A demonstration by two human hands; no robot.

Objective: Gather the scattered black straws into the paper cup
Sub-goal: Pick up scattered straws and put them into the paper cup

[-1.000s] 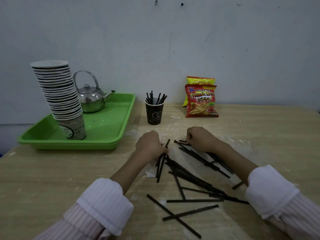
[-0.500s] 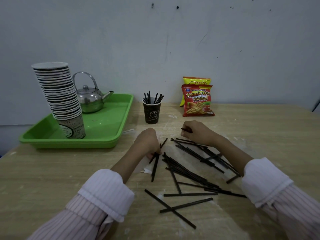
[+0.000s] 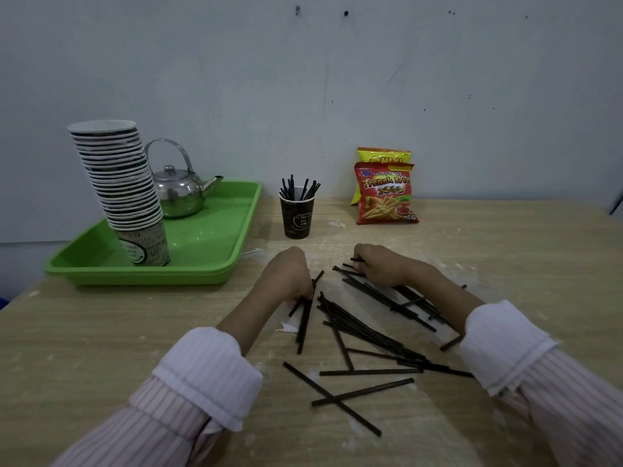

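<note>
Closest to me I see two pink striped sleeves (image 3: 188, 396) with white cuffs, one on each side. Between them, black straws (image 3: 367, 335) lie all over the wooden table (image 3: 101, 338). Two of them make a cross right at the front. More lie in a messy pile a bit further in, some on top of others.

My left hand (image 3: 286, 276) is curled down on the table. Its fingers are closed on a few straws that point back toward me. A small bit of white paper (image 3: 286, 326) sits just beside those straws.

My right hand (image 3: 381, 266) is also curled, resting on the far end of the pile. A short bit of black straw sticks out by its fingers, so it is pinching one.

Past my hands stands the dark paper cup (image 3: 297, 217). It is upright, and a bunch of straws already stick up out of it.

To the left is a green tray (image 3: 215, 244). On it stands a tall leaning stack of cups (image 3: 121, 190) and a shiny kettle (image 3: 178, 193) behind it.

To the right of the cup, two snack bags (image 3: 386, 193) lean on the grey wall (image 3: 303, 79), a red one in front of a yellow one.
</note>
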